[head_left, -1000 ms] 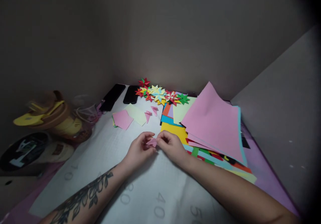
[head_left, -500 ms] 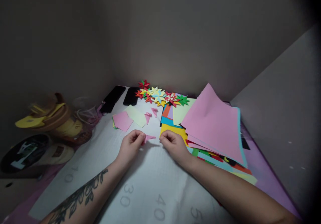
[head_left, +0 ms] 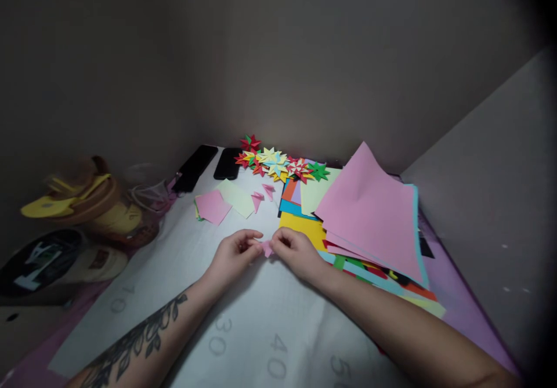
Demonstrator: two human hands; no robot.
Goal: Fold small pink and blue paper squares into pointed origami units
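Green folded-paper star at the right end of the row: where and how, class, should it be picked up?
Probably by a right-hand point of the green folded-paper star, pinched from the right: its slim points stick out there, while the red-and-white folded-paper star crowds its left side.

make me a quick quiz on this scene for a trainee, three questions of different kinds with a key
1. True or false: the left hand and the right hand are both at the small pink paper.
2. What colour is the large top sheet at the right? a) green b) pink c) black
3. Fill in: the all-green star is at the ____ end of the row of stars.

Key: 1 true; 2 b; 3 right
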